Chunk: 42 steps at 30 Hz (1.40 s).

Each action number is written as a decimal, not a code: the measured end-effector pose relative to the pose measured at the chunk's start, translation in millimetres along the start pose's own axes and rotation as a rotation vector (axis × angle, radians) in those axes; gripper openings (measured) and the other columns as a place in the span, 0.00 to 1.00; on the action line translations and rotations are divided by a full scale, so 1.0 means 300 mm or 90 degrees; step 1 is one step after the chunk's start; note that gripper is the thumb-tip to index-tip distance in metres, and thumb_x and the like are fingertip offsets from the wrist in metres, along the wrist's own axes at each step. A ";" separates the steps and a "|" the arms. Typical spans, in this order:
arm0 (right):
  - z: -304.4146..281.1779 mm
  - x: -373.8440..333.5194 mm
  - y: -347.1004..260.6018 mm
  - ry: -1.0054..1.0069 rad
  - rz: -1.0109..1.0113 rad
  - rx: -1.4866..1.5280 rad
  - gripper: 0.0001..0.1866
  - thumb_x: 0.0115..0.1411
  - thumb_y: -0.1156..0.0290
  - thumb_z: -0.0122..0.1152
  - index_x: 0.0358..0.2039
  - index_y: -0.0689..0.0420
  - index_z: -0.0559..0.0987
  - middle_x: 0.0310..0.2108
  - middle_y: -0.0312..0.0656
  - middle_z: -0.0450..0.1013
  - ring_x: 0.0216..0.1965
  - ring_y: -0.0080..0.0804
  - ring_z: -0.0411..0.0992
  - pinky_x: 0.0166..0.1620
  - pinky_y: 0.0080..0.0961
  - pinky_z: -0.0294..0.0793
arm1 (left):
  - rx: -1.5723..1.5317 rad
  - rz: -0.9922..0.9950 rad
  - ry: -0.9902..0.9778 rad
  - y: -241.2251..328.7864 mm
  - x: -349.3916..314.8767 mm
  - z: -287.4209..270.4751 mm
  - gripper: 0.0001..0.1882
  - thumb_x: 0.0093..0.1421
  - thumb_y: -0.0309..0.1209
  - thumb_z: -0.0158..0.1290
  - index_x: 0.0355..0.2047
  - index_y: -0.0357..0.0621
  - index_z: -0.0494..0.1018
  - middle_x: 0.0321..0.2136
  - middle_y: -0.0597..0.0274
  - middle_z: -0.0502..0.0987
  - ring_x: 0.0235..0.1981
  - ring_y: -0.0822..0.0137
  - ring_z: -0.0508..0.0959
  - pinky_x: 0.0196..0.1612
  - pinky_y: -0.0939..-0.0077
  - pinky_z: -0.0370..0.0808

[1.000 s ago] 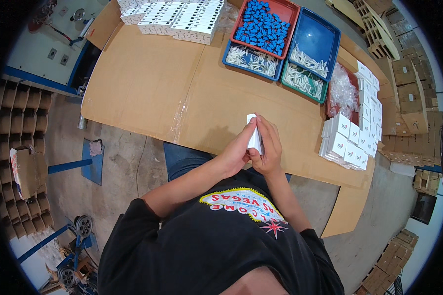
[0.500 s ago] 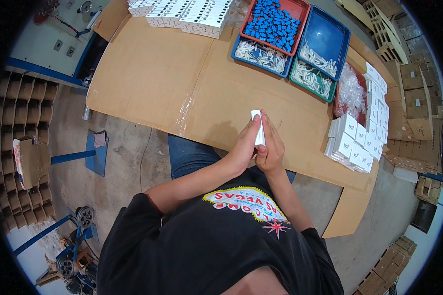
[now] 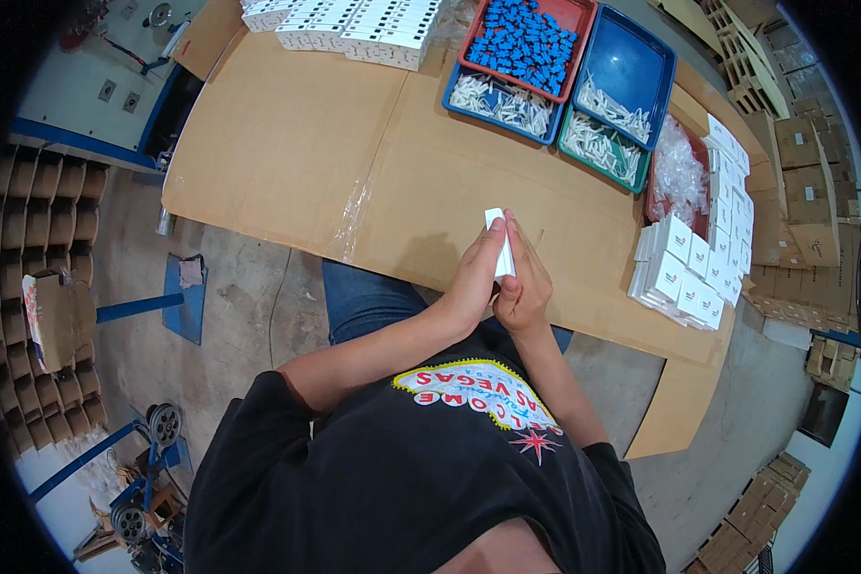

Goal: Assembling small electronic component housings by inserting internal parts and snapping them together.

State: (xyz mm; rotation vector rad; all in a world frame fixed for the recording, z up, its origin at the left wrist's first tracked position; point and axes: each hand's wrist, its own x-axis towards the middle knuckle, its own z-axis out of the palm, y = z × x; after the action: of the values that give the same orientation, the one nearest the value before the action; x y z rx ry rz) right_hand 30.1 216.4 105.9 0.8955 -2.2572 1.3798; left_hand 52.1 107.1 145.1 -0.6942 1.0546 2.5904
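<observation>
A small white box [image 3: 504,260] is pressed between my two palms, just over the near edge of the cardboard-covered table [image 3: 287,143]. My left hand [image 3: 475,275] lies along its left side, with the thumb near the top. On the other side my right hand [image 3: 528,277] has its fingers stretched along the box and its thumb folded in toward me. Much of the box is hidden by the hands; its narrow white face shows between them.
Stacked white boxes [image 3: 684,268] stand at the table's right, beside a red tray of clear plastic bags [image 3: 679,172]. Farther back are a red tray of blue parts [image 3: 521,48] and blue and green trays [image 3: 631,57] with white pieces. Rows of white boxes [image 3: 364,29] line the far edge.
The hands keep the same grip on the white box. The whole view has shifted very slightly; nothing was taken up or let go.
</observation>
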 end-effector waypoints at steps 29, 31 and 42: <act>0.004 0.017 -0.063 -0.010 0.305 0.207 0.36 0.69 0.52 0.57 0.68 0.64 0.63 0.68 0.55 0.62 0.68 0.44 0.62 0.67 0.39 0.61 | 0.140 0.167 -0.127 -0.039 0.080 -0.082 0.32 0.75 0.51 0.39 0.73 0.53 0.52 0.59 0.62 0.67 0.51 0.70 0.71 0.54 0.74 0.71; -0.002 0.016 -0.076 -0.052 0.335 0.185 0.34 0.70 0.57 0.55 0.69 0.65 0.61 0.68 0.59 0.61 0.67 0.50 0.63 0.65 0.37 0.64 | 0.205 0.196 -0.102 -0.046 0.085 -0.092 0.32 0.76 0.50 0.37 0.73 0.49 0.53 0.61 0.60 0.66 0.57 0.70 0.69 0.59 0.74 0.67; 0.007 0.006 -0.064 -0.068 0.182 0.063 0.27 0.73 0.68 0.39 0.67 0.72 0.60 0.68 0.65 0.57 0.67 0.59 0.62 0.66 0.40 0.63 | 0.327 0.345 -0.098 -0.040 0.057 -0.088 0.29 0.77 0.43 0.34 0.71 0.39 0.54 0.61 0.52 0.63 0.63 0.64 0.63 0.66 0.72 0.58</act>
State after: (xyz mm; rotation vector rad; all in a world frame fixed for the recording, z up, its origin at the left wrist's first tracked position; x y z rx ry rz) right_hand 41.8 207.5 118.8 0.7120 -2.4938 1.6120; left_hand 51.3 97.9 112.7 -0.0844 1.9633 2.5235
